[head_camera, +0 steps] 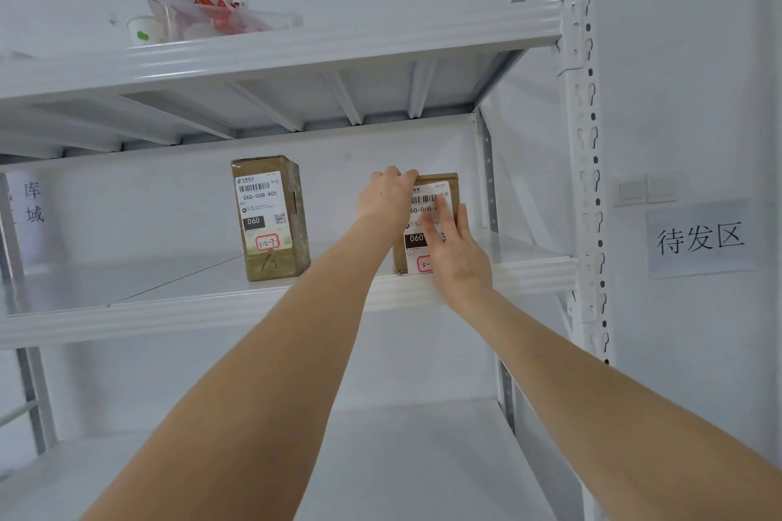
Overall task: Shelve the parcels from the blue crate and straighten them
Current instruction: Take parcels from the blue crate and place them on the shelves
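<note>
White steel rack [262, 309]: one labelled parcel [271, 220] stood shelved, well left of the hands. Second parcel [427, 199] sat at the shelf's front edge, left hand [385, 199] curled over its top corner, right hand [459, 258] flat-fingered against its label; squaring seemingly unfinished, crate unseen.

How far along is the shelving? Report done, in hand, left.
Done: left parcel stands upright on the middle shelf, label forward. In hand: right parcel, left hand gripping its top, right hand flat against its label. Left: squaring it; blue crate out of view, so remaining parcels unknown.
</note>
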### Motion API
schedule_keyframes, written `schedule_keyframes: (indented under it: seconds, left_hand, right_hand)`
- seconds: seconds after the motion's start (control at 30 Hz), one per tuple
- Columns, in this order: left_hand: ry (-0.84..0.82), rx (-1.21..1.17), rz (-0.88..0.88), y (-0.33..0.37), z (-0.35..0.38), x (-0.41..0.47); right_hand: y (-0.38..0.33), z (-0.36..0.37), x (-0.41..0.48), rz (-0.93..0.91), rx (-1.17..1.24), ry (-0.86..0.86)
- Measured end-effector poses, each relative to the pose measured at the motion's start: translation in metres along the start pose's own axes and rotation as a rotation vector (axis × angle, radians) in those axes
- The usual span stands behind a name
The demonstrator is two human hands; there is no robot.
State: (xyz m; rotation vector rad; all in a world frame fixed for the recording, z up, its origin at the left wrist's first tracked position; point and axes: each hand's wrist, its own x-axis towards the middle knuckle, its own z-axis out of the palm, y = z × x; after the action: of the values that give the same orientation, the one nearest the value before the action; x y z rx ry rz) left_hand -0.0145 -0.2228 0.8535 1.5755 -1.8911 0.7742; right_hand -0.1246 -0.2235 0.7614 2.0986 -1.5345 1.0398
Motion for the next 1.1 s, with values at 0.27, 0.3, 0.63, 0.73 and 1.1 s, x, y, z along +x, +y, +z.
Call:
schedule_keyframes:
  seconds: [0.27, 0.3, 0.63, 0.73, 1.1]
  left_hand:
    - [-0.046, -0.078, -0.003, -0.001, 0.01, 0.007]
    - [-0.05, -0.082, -0.001, -0.002, 0.011, 0.009]
    - [-0.083, -0.086, 0.007, -0.009, 0.03, 0.029]
    - [-0.087, -0.082, 0.014, -0.011, 0.037, 0.033]
    - [-0.147, -0.085, 0.013, -0.015, 0.04, 0.041]
  right_hand:
    - [-0.002, 0.006, 0.008, 0.019, -0.054, -0.024]
    - [-0.002, 0.007, 0.009, 0.025, -0.052, -0.032]
    - [0.002, 0.019, 0.028, 0.061, -0.033, -0.077]
    - [0.004, 0.023, 0.034, 0.06, -0.039, -0.084]
    - [0.004, 0.025, 0.041, 0.075, -0.065, -0.113]
